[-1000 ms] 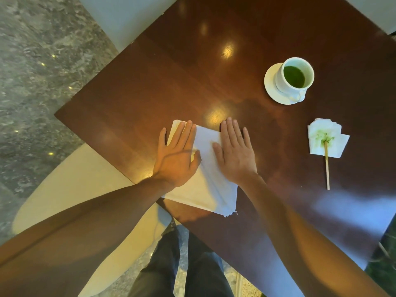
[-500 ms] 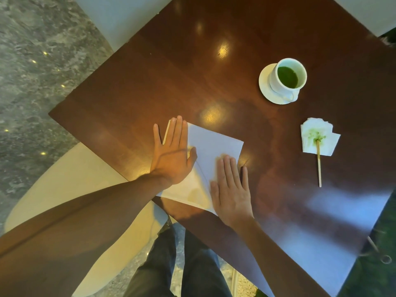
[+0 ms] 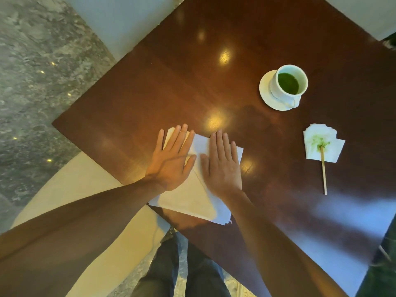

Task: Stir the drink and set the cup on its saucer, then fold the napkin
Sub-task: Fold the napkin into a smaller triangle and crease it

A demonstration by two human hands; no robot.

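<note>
A white napkin, folded, lies at the near edge of the dark wooden table, its near corner hanging over the edge. My left hand lies flat on its left half, fingers straight. My right hand presses flat on its right half, beside the left. A white cup of green drink stands on its white saucer at the far right. Nearer, a wooden stirrer rests with its tip on a small green-stained napkin.
A cream chair seat sits below the table's left corner, and my legs in dark jeans show under the near edge. Pale chairs stand at the far side. The floor is grey marble.
My right hand has slid from the napkin's near right part up to its far right part, next to the left hand. The left hand has stayed flat in place.
</note>
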